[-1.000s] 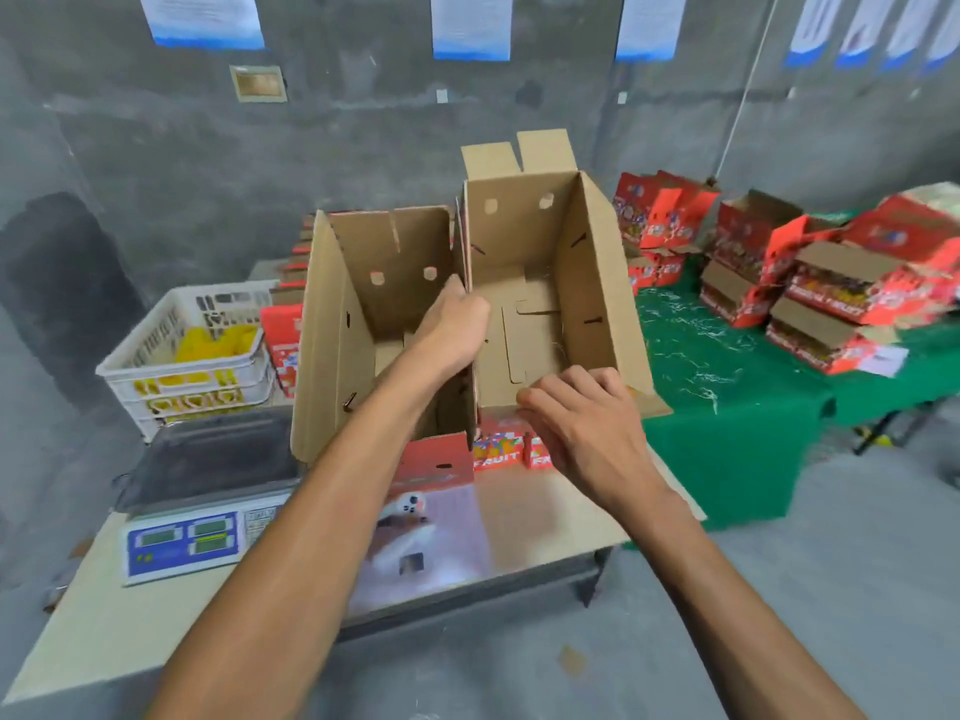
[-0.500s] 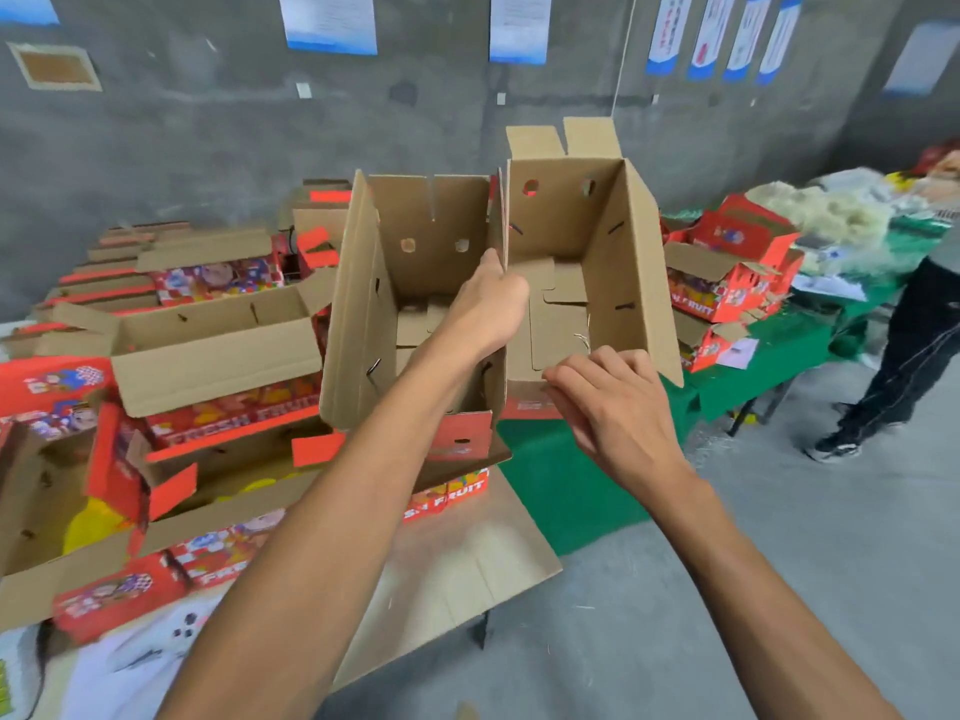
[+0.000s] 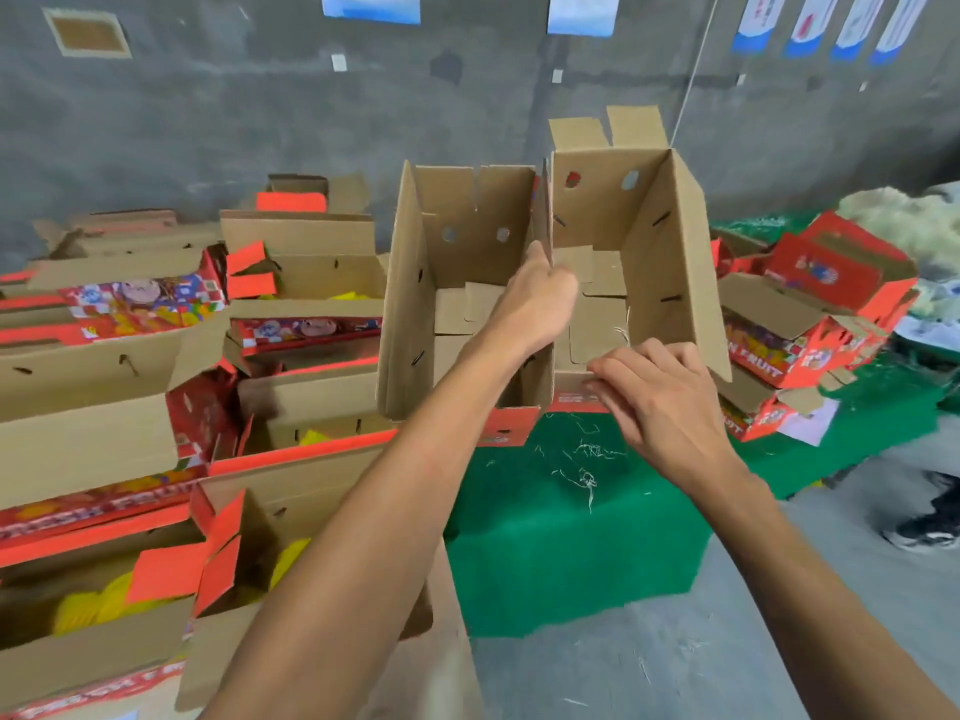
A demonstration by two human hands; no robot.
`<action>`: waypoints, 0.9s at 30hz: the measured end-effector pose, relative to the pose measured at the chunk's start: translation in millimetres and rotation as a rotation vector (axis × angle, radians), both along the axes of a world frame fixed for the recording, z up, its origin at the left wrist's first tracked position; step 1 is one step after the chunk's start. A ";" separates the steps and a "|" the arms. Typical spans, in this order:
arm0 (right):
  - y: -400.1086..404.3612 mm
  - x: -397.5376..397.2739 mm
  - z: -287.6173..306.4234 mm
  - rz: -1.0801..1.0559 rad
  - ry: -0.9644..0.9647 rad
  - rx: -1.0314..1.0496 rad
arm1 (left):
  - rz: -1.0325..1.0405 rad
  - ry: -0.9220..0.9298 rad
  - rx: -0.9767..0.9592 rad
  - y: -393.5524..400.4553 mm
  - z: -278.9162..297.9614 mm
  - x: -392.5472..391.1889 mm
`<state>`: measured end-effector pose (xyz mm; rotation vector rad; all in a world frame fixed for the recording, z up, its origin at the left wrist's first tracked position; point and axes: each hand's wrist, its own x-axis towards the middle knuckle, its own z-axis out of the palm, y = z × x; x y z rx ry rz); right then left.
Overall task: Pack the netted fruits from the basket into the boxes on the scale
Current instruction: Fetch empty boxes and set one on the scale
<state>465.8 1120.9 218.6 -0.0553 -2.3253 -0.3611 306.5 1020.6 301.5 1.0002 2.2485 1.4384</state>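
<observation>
Left hand: the left hand (image 3: 537, 298) grips the two touching inner walls where the boxes meet, fingers curled over the top edges, so one grasp carries both at once.
Right hand: the right hand (image 3: 660, 402) is at the near edge of the right box; its fingers (image 3: 618, 371) are bent over that rim, seemingly steadying or lifting it, though how firmly they pinch it I cannot tell.
Left box: the left box (image 3: 415, 283) is held in the air, tipped with its open top toward the camera; inside is bare cardboard, with no fruit in it.
Right box: the right box (image 3: 670, 252) sits beside it, wall against wall, tipped the same way and also without fruit; two flaps stand up at its far end.
Fruit, basket, scale: neither the basket nor the scale is in view; yellow netted fruit (image 3: 98, 605) shows only in the open boxes on the left.
Stacked boxes: red printed boxes (image 3: 130, 304) crowd the left side, some with flaps open.
Green table: the green table (image 3: 561, 511) lies below the held pair, with more red boxes (image 3: 810, 304) on its right end.
Stage: likely fetching empty boxes, so packing has not begun.
Bystander: a shoe (image 3: 924, 532) shows at the right edge.
</observation>
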 end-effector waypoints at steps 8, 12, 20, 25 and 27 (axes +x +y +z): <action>167.0 -84.3 -34.4 0.124 -0.058 -0.048 | 0.118 -0.146 -0.040 146.0 -42.9 -72.4; 232.4 -132.0 -80.8 0.125 -0.211 -0.203 | 0.230 -0.204 -0.129 212.2 -90.6 -115.3; 296.4 -171.3 -213.7 0.203 -0.401 -0.376 | 0.446 -0.437 -0.290 277.9 -232.9 -161.9; 294.2 -184.3 -271.0 0.257 -0.442 -0.436 | 0.521 -0.551 -0.262 270.5 -293.9 -171.2; 291.8 -190.1 -287.1 0.258 -0.447 -0.442 | 0.522 -0.569 -0.181 265.8 -309.5 -169.1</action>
